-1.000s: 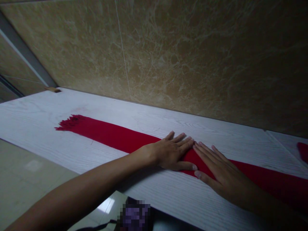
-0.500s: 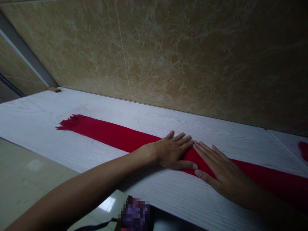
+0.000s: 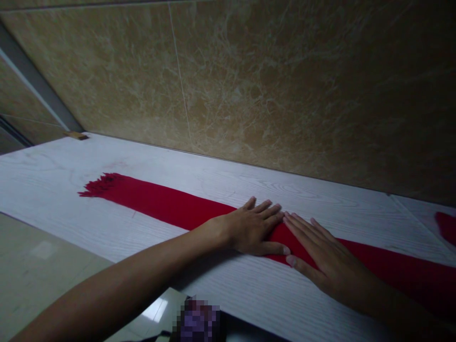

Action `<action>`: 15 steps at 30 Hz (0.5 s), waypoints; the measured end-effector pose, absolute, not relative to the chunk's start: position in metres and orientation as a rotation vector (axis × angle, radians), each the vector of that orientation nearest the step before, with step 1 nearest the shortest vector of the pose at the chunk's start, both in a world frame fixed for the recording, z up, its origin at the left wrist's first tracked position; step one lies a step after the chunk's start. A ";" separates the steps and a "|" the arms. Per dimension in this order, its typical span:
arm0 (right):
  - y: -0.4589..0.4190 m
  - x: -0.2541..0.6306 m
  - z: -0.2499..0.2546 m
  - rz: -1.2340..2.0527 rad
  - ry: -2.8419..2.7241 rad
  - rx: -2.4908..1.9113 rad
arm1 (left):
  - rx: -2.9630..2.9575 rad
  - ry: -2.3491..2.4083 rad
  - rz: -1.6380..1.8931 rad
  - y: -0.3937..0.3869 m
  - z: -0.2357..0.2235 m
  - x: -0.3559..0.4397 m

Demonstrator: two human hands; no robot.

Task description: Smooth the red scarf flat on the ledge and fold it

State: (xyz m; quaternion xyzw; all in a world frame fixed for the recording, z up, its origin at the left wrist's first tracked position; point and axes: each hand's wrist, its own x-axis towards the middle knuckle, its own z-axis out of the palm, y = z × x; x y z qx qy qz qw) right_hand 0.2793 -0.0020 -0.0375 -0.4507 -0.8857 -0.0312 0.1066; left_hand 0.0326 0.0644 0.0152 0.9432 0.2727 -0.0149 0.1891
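A long red scarf (image 3: 160, 199) lies flat along the table, its fringed end at the left and its other part running out of view at the right. My left hand (image 3: 252, 228) rests palm down on the middle of the scarf, fingers stretched out. Just to its right, my right hand (image 3: 324, 259) also lies on the scarf with straight fingers and the thumb apart. The fingertips and thumbs of the two hands nearly meet, with a patch of red cloth showing between them. Neither hand grips the cloth.
The white wood-grain table (image 3: 221, 289) meets a brown marbled wall (image 3: 249, 95) at the back. A small wooden block (image 3: 76, 135) sits at the far left corner. Part of another red thing (image 3: 445, 225) shows at the right edge. Below lies a tiled floor (image 3: 39, 266).
Both hands stay in place on the scarf, which lies as before. Only the camera view has shifted slightly.
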 end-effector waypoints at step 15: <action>-0.002 0.280 -0.036 -0.112 -2.617 -1.304 | 2.660 0.770 -0.045 0.062 0.017 0.034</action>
